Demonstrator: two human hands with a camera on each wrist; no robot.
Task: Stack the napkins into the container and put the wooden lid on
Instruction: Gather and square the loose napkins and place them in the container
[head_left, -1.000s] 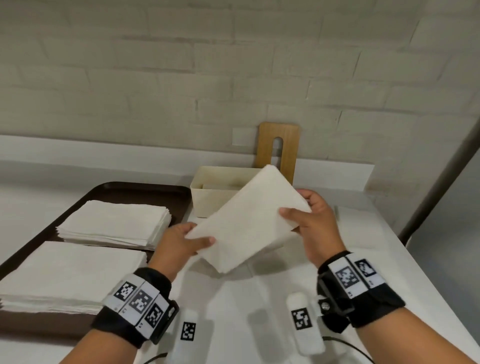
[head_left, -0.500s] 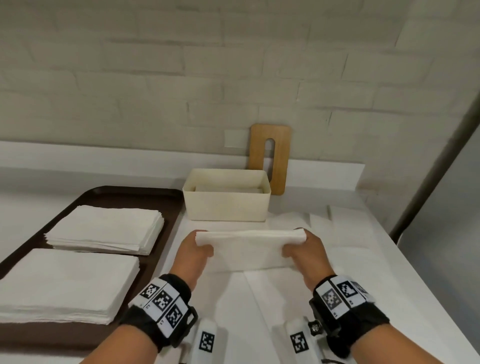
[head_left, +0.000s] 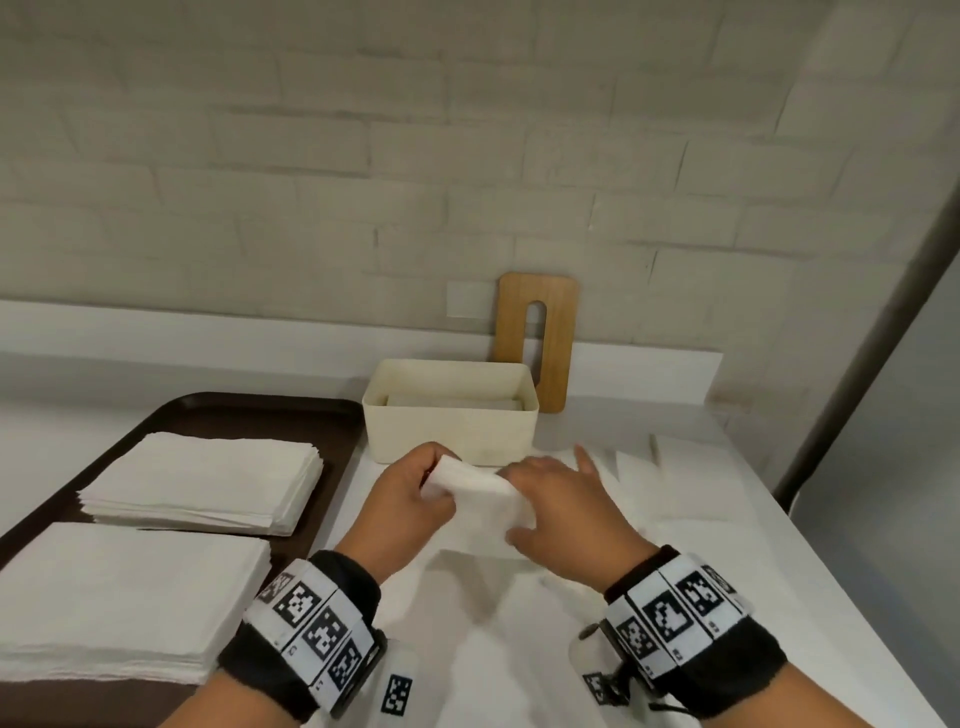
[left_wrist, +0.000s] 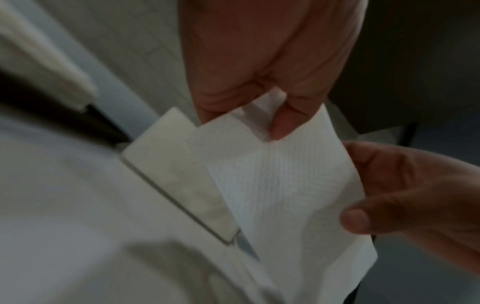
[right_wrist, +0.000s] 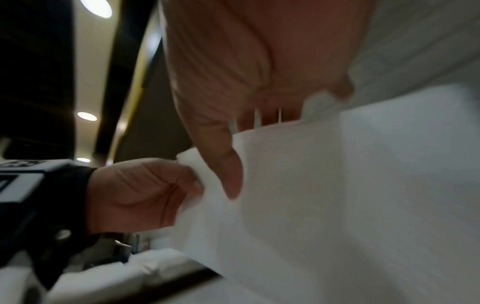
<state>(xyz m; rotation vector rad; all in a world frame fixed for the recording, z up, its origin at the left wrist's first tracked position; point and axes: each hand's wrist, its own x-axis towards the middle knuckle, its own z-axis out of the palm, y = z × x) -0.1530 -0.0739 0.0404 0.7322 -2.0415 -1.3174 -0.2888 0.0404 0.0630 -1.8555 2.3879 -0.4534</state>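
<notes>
Holding a thin white paper napkin (head_left: 475, 506) in both hands just in front of the cream rectangular plastic container (head_left: 451, 426), I feel it as almost weightless, limp and easy to crumple or tear, so I judge the edges and the fold are the places to take it. My left hand (head_left: 405, 506) has thumb and curled fingers pinched on its left end, while my right hand (head_left: 563, 512) lies over its right part with fingers nearly straight and the thumb tucked beneath. Behind the container, the slotted wooden lid (head_left: 537, 340) leans upright against the wall.
</notes>
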